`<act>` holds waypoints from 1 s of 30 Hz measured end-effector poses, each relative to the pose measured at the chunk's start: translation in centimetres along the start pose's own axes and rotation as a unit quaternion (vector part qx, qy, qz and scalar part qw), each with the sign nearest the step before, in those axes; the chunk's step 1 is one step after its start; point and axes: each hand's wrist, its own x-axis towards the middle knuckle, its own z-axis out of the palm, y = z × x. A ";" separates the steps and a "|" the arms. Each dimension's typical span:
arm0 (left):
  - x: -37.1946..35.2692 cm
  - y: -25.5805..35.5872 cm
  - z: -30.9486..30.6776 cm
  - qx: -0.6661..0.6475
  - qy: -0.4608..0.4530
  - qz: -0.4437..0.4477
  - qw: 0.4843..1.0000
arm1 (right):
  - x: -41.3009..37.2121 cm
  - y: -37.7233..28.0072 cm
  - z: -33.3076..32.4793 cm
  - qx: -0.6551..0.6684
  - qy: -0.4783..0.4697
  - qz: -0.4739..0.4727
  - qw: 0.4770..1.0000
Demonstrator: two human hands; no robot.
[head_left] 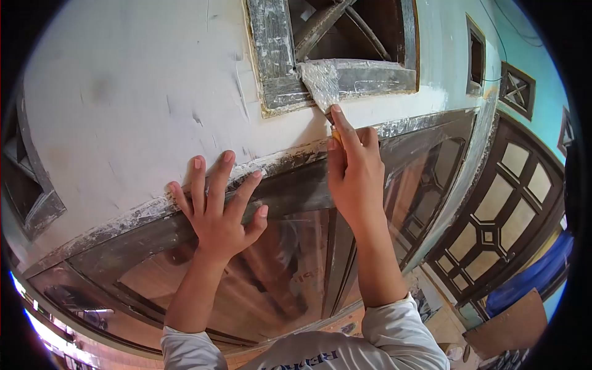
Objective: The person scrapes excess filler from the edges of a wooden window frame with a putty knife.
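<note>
My right hand (361, 166) is closed round the handle of a putty knife (320, 83), its index finger stretched along the tool. The wide blade is coated with whitish filler and overlaps the lower rail of a worn wooden vent frame (376, 80). My left hand (219, 209) has its fingers spread, resting against the white-stained top ledge of a dark wooden window frame (290, 196). Nothing is held in it. Around the vent frame, the wall (142, 86) is pale, with scrapes and dark marks.
Glass panes (283, 265) lie below my hands. A second small vent opening (28, 172) is at the far left. To the right stand a panelled door (493, 216), a blue cloth (530, 277) and a brown board (512, 324). Thin cables (496, 31) hang at upper right.
</note>
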 end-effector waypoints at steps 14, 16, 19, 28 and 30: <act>0.2 0.1 -0.2 -0.012 0.003 0.009 1.000 | 3.5 1.7 -0.8 -0.023 0.048 -0.048 0.997; 0.2 0.0 -0.2 -0.011 0.003 0.008 1.000 | 3.0 1.3 -0.7 -0.028 0.035 -0.026 0.999; 0.2 -0.1 -0.1 -0.013 0.002 0.009 1.000 | 1.4 0.9 -1.6 -0.034 0.008 -0.003 0.999; 0.4 0.4 -0.3 -0.012 -0.003 0.004 1.000 | -1.1 2.4 -4.3 0.237 -0.012 0.086 0.968; 0.5 0.4 -0.3 -0.011 -0.004 0.000 1.000 | -0.1 2.8 -4.1 0.462 -0.015 0.172 0.870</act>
